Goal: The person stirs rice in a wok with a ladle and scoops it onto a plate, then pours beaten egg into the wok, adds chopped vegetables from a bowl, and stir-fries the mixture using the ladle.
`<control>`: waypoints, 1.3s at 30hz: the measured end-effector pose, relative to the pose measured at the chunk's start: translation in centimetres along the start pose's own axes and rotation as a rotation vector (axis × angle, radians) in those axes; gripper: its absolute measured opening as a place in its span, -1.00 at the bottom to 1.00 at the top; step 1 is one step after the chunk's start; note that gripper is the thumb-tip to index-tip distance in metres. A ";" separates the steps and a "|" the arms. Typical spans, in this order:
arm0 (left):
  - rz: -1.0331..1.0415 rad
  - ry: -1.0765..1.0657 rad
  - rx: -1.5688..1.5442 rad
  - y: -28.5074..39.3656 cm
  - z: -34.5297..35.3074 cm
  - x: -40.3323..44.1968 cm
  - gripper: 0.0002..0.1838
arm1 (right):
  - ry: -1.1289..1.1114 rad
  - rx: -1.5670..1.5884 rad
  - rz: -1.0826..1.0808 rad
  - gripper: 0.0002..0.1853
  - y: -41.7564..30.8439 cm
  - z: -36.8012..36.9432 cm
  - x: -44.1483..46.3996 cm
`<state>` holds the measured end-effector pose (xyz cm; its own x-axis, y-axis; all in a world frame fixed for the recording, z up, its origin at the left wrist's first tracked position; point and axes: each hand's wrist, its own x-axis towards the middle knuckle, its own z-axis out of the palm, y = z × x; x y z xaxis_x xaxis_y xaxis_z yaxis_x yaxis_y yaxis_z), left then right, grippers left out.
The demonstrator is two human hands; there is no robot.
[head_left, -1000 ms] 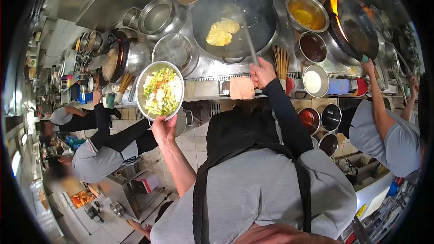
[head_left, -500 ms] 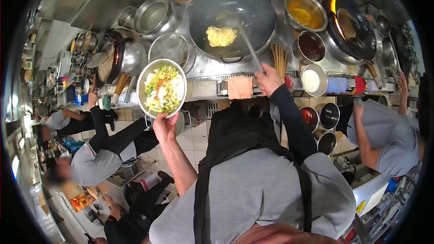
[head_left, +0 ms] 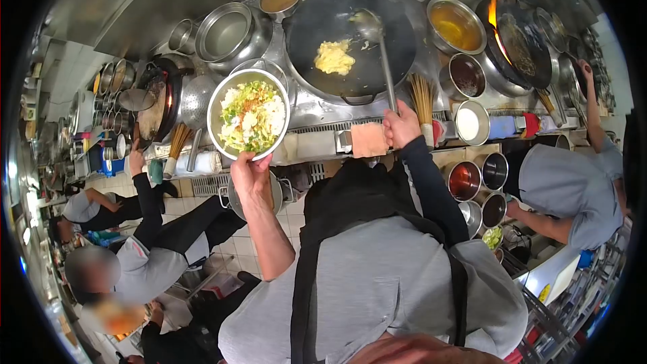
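Observation:
My left hand (head_left: 251, 174) grips the lower rim of a metal bowl (head_left: 214, 121) and holds it left of the wok. Chopped green and white ingredients (head_left: 249, 114), with some orange bits, fill the bowl. My right hand (head_left: 403, 125) is wrapped round the handle of a ladle (head_left: 385, 67). The ladle's head lies at the upper right inside the large wok (head_left: 317, 20). A clump of yellow scrambled egg (head_left: 334, 58) sits in the wok, apart from the ladle head.
A bamboo brush (head_left: 422, 98) and metal pots of sauce (head_left: 465, 75) and white powder or liquid (head_left: 470, 125) stand right of the wok. Flames rise at a second wok (head_left: 519, 44). A folded orange cloth (head_left: 369, 139) lies at the front edge. Co-workers stand on both sides.
The ladle head has moved up and right, away from the egg, and its handle is steeper. The bowl has shifted slightly up and right. The right-hand co-worker's arms have moved.

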<state>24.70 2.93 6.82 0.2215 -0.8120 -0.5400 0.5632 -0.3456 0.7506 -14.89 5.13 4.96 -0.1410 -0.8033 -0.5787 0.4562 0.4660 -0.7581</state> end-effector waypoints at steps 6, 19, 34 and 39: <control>-0.007 -0.094 0.069 1.7 -0.1 2.2 -0.44 | 0.178 0.050 0.043 -0.65 3.9 3.0 1.8; -0.071 -0.112 0.031 3.2 -0.2 6.7 -0.48 | 0.034 -0.314 0.007 -0.51 1.2 1.2 -2.5; -0.071 -0.117 0.028 4.1 -0.4 8.2 -0.53 | 0.152 0.117 0.031 -0.74 1.0 3.0 0.5; -0.069 -0.094 0.048 4.5 -0.5 8.0 -0.55 | 0.305 -0.020 -0.005 -0.82 4.0 5.0 -0.2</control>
<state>29.36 -4.84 5.68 0.1063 -0.8252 -0.5547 0.5351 -0.4227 0.7314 -8.66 5.31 3.51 -0.4023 -0.6587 -0.6358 0.4374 0.4718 -0.7656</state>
